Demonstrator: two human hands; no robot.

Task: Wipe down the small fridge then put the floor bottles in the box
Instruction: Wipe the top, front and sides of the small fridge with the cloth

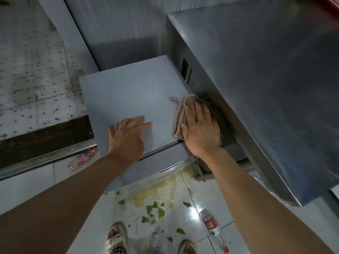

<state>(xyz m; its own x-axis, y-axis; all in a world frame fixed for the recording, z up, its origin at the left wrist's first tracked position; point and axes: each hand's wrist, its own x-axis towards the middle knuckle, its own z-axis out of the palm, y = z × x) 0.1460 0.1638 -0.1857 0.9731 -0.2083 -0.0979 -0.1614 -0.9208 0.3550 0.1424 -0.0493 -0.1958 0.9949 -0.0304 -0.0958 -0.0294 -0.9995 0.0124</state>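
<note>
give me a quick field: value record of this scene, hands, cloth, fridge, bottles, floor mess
left hand: left hand flat on the fridge top, fingers straight, holding nothing
right hand: right hand pressing the cloth onto the fridge top, near its right edge
fridge: small fridge beside a steel counter
bottles on floor: red-label bottle lying at right; clear bottle between the feet; pink bottle lying at left
floor mess: green leaf scraps, yellowish stain
box: not in view

Pale grey small fridge (132, 94) mid-frame under my cloth (180, 114); red-labelled bottle (212, 226) flat, lower right floor.
</note>
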